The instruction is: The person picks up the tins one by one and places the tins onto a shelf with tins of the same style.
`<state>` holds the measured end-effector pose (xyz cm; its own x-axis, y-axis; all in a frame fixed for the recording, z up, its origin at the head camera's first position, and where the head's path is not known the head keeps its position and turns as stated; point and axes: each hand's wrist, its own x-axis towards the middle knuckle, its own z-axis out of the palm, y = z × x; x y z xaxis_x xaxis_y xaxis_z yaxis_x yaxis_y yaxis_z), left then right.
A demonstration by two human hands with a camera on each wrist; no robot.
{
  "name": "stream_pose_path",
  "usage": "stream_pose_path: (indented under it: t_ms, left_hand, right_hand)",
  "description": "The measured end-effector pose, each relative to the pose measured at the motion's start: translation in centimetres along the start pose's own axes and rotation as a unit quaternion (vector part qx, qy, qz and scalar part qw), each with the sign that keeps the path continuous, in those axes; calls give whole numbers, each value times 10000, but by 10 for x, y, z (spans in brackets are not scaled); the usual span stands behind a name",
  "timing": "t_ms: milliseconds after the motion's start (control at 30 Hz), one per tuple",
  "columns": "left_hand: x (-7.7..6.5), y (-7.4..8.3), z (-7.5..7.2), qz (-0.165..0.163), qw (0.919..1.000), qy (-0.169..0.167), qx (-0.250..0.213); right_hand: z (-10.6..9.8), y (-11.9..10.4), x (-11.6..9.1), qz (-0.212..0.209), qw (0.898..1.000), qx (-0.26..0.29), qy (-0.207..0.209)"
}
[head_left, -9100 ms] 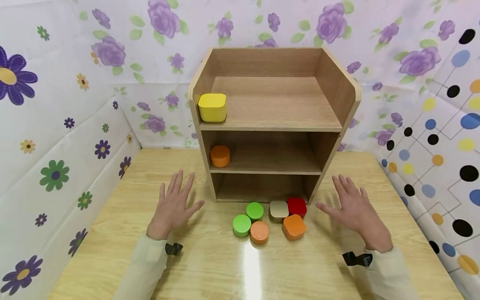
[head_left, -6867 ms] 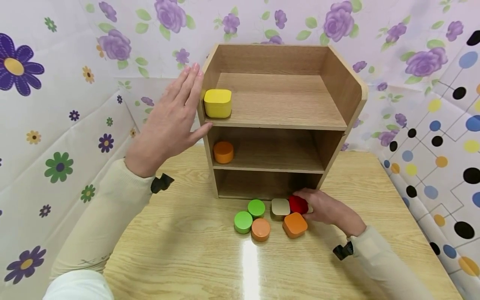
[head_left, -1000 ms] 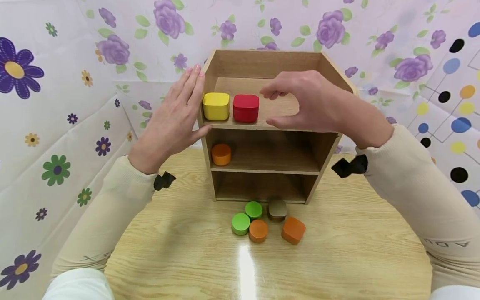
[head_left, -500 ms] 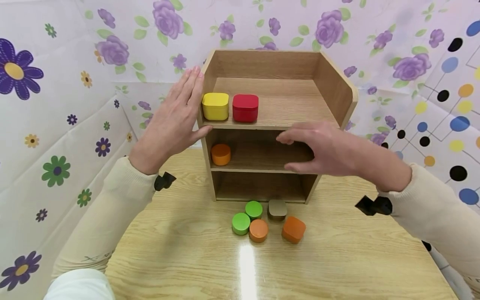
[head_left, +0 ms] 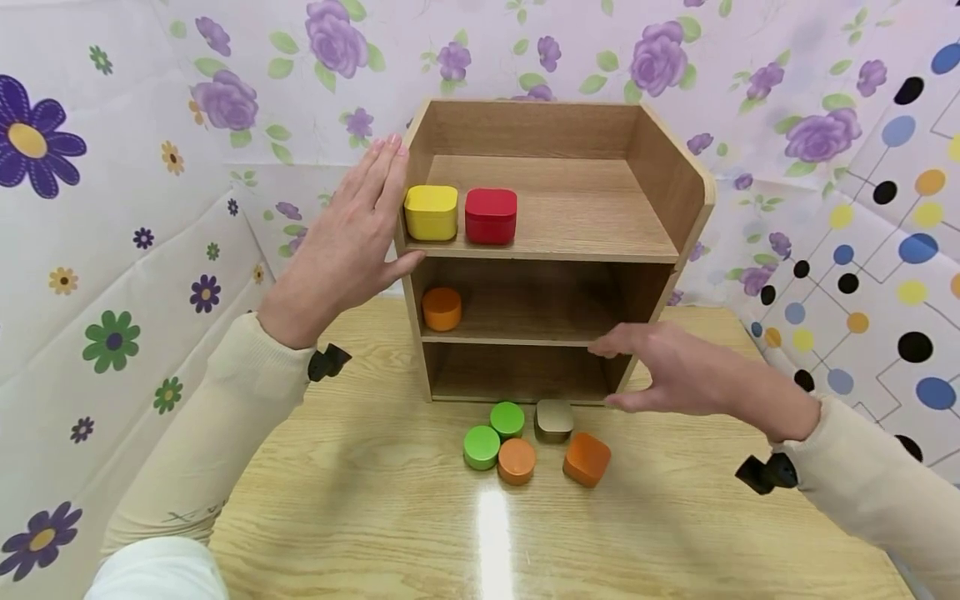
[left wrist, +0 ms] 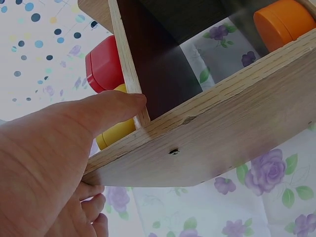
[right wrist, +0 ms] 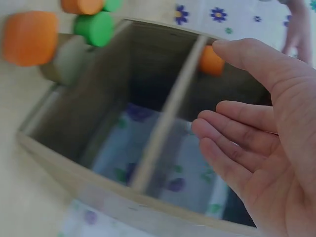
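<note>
In the head view my left hand [head_left: 341, 242] lies against the left side of a small wooden shelf [head_left: 555, 204]. Its fingers are straight, and the thumb touches the front edge in the left wrist view. A yellow square box [head_left: 432, 213] and a red square box [head_left: 491, 217] sit side by side on the top board. On the middle board stands an orange round box [head_left: 442, 309]. My right hand [head_left: 682, 371] hovers before the shelf's lower right, thumb and fingers apart, holding nothing. Below it on the table are a beige square box [head_left: 554, 421] and an orange square box [head_left: 587, 459].
Two green round boxes [head_left: 482, 447] and a light orange round box [head_left: 517, 462] stand on the table [head_left: 390, 517] in front of the shelf. Patterned cloth [head_left: 292, 75] covers the walls behind and at both sides.
The red box went from the table to the top board, beside the yellow one. My right hand has since come away from it and moved down and right. Lately my left hand has stayed put.
</note>
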<state>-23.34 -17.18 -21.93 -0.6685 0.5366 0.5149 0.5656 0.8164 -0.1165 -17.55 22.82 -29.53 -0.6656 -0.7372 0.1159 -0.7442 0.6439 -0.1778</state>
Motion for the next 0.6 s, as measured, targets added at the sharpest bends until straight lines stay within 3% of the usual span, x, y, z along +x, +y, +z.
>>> stream_pose_path:
  t_ms: [233,600]
  left_hand:
    - [1,0,0,-45,10000,-9,-23]
    - [1,0,1,15,10000,65,-27]
  right_hand:
    - [43,15,-11,226,9981,302,-485]
    - [99,21,-17,706,9872,855,-1146]
